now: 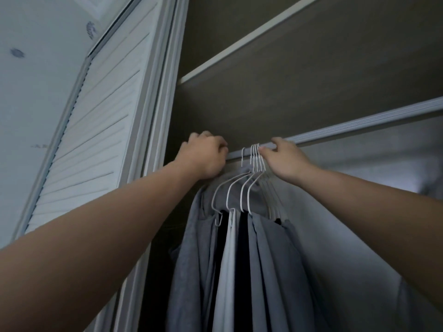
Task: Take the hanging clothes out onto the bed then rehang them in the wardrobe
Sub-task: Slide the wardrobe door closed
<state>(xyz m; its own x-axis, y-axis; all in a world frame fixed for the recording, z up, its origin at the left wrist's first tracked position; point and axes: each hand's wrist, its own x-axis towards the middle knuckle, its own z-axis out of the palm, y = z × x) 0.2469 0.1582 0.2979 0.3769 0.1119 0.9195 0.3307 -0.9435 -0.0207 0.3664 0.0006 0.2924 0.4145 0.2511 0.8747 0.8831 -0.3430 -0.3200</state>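
Clothes (263, 259) in grey, pale and black hang bunched together on white wire hangers (242, 190). The hooks of the hangers crowd close on the rail (347, 130) near its left end, inside the wardrobe (299, 97).

The left hand (206, 156) is raised to the left end of the rail, just left of the hooks. Its fingers are curled into a fist shape. The rail runs in behind the hand, and I cannot tell whether the fingers hold the rail, a hanger or nothing.

The right hand (285, 159) is on the rail just right of the hooks. Its fingers curl over the top of the rail and the thumb lies against the rightmost hook.

One hanger at the left of the bunch has a small hook dangling at its lower end. A louvred door (96, 140) stands at the left, and a shelf (263, 39) edge crosses above the rail.
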